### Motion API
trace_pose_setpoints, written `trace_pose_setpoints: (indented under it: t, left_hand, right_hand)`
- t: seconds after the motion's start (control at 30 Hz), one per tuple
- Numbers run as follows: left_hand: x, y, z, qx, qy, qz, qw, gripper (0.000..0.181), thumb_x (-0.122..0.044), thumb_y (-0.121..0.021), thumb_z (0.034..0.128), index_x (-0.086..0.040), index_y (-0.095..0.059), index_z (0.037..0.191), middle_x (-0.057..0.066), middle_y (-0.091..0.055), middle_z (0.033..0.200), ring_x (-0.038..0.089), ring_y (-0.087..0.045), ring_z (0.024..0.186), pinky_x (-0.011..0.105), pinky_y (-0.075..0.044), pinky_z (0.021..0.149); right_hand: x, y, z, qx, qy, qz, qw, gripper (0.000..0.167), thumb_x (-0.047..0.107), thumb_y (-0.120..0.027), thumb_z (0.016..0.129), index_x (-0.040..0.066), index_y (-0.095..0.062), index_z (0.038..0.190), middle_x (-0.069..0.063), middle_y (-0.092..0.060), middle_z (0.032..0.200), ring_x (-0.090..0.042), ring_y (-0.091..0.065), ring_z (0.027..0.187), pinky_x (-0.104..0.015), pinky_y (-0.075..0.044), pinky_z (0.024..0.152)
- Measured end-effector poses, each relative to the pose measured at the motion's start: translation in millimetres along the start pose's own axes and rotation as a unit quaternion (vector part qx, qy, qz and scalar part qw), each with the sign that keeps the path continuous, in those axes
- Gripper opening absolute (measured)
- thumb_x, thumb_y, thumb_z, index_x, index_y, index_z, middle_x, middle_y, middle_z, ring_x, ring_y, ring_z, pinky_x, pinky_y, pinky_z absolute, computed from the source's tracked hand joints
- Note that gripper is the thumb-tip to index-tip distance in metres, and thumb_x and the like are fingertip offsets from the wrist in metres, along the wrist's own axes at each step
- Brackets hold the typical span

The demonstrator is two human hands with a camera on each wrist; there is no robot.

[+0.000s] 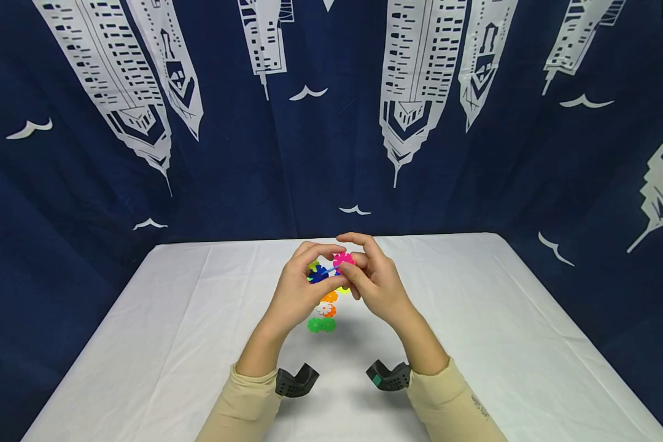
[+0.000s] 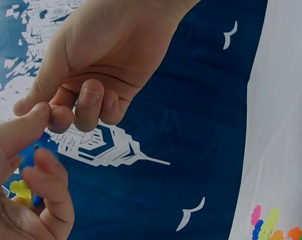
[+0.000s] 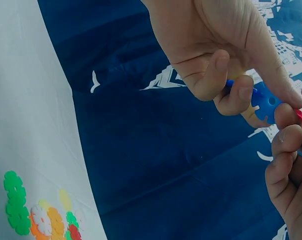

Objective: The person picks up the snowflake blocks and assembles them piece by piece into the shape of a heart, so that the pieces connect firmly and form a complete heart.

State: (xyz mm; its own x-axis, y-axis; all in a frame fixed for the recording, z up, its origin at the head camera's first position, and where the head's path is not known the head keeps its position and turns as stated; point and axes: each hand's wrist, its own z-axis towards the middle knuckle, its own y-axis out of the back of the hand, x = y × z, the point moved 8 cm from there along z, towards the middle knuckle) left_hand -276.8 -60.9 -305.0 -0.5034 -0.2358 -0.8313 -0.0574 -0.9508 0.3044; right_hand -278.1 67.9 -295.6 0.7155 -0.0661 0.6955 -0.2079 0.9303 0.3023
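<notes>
Both hands meet in front of my chest, above the table, around small notched plastic snowflake discs. My left hand curls its thumb and index finger around the discs, close to a dark blue snowflake disc. With thumb and fingers, my right hand pinches a pink snowflake disc beside the left fingertips. In the right wrist view, a blue disc shows behind the right thumb, by the pink one. A yellow piece appears past the right fingers in the left wrist view. Fingers hide how the discs join.
On the white-covered table, below the hands, lie loose discs: green, white and orange among them. A dark blue curtain with white building prints hangs behind the table. Black wrist mounts sit at both cuffs.
</notes>
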Motion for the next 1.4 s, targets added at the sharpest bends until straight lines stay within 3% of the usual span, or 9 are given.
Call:
trace_pose_setpoints:
  t: [0.2, 0.43, 0.7, 0.93, 1.07, 1.17, 1.27, 1.4]
  left_hand:
    - [0.2, 4.3, 0.0, -0.02, 0.015, 0.003, 0.9997, 0.037, -0.016, -0.082, 0.0833, -0.023, -0.071, 0.118, 0.004, -0.055, 0.107, 0.019, -0.051, 0.101, 0.019, -0.048, 0.062]
    - [2.5, 6.5, 0.3, -0.026, 0.026, 0.004, 0.9993, 0.039, -0.013, -0.082, 0.0826, -0.021, -0.07, 0.119, 0.005, -0.055, 0.108, 0.02, -0.05, 0.1, 0.018, -0.046, 0.061]
    - [3.3, 8.9, 0.6, -0.03, 0.024, -0.002, 0.9993, 0.038, -0.013, -0.082, 0.0825, -0.021, -0.07, 0.118, 0.007, -0.055, 0.109, 0.021, -0.051, 0.101, 0.019, -0.046, 0.061]
    - [2.4, 11.0, 0.9, -0.033, 0.019, -0.019, 0.9991, 0.036, -0.015, -0.082, 0.0827, -0.022, -0.071, 0.117, 0.002, -0.055, 0.115, 0.021, -0.057, 0.096, 0.022, -0.056, 0.065]
    - [1.8, 11.6, 1.1, -0.032, 0.014, -0.024, 0.9991, 0.037, -0.016, -0.083, 0.0819, -0.021, -0.071, 0.116, 0.002, -0.054, 0.117, 0.026, -0.06, 0.095, 0.023, -0.058, 0.069]
    - [1.5, 12.2, 1.3, -0.035, 0.01, -0.02, 0.9991, 0.036, -0.016, -0.083, 0.0817, -0.019, -0.072, 0.115, 0.002, -0.055, 0.118, 0.025, -0.059, 0.104, 0.023, -0.058, 0.074]
    - [1.3, 12.9, 1.8, -0.039, 0.005, -0.017, 0.9991, 0.035, -0.014, -0.083, 0.0814, -0.019, -0.072, 0.114, 0.001, -0.056, 0.117, 0.024, -0.06, 0.104, 0.024, -0.057, 0.077]
    - [1.1, 13.5, 2.1, -0.04, -0.003, -0.01, 0.9991, 0.035, -0.013, -0.083, 0.0815, -0.018, -0.072, 0.114, 0.001, -0.058, 0.117, 0.022, -0.061, 0.104, 0.03, -0.055, 0.085]
  right_hand:
    - [-4, 2, -0.1, -0.007, 0.007, 0.006, 0.9999, 0.036, 0.006, -0.056, 0.1, 0.0, -0.046, 0.134, -0.01, -0.053, 0.064, -0.015, -0.046, 0.045, -0.025, -0.045, 0.046]
    - [-18, 9, -1.8, -0.039, -0.023, 0.009, 0.9989, 0.03, 0.019, -0.047, 0.106, 0.003, -0.051, 0.131, -0.014, -0.057, 0.065, -0.018, -0.048, 0.045, -0.026, -0.046, 0.044]
    - [-50, 8, -3.8, -0.056, -0.089, 0.001, 0.9945, 0.025, 0.007, -0.048, 0.104, 0.003, -0.053, 0.128, -0.018, -0.058, 0.065, -0.02, -0.047, 0.043, -0.025, -0.044, 0.045]
    - [-85, 0, -10.3, -0.034, -0.157, -0.039, 0.9863, 0.024, 0.01, -0.053, 0.103, 0.008, -0.056, 0.127, -0.02, -0.061, 0.069, -0.017, -0.047, 0.044, -0.023, -0.043, 0.046]
    - [-104, -8, -16.5, -0.009, -0.2, -0.058, 0.9781, 0.018, 0.009, -0.056, 0.1, 0.011, -0.059, 0.118, -0.02, -0.062, 0.074, -0.014, -0.048, 0.047, -0.022, -0.043, 0.047]
    - [-115, -15, -21.4, 0.013, -0.224, -0.076, 0.9716, 0.009, 0.011, -0.06, 0.099, 0.011, -0.06, 0.108, -0.019, -0.063, 0.079, -0.014, -0.049, 0.051, -0.022, -0.044, 0.05]
    - [-123, -23, -25.5, 0.038, -0.23, -0.107, 0.9667, 0.009, 0.012, -0.065, 0.096, 0.01, -0.061, 0.103, -0.013, -0.065, 0.083, -0.013, -0.051, 0.055, -0.022, -0.045, 0.053]
    - [-131, -33, -30.3, 0.069, -0.217, -0.148, 0.9622, 0.02, 0.012, -0.071, 0.092, 0.01, -0.064, 0.11, -0.004, -0.065, 0.087, -0.012, -0.049, 0.058, -0.02, -0.043, 0.055]
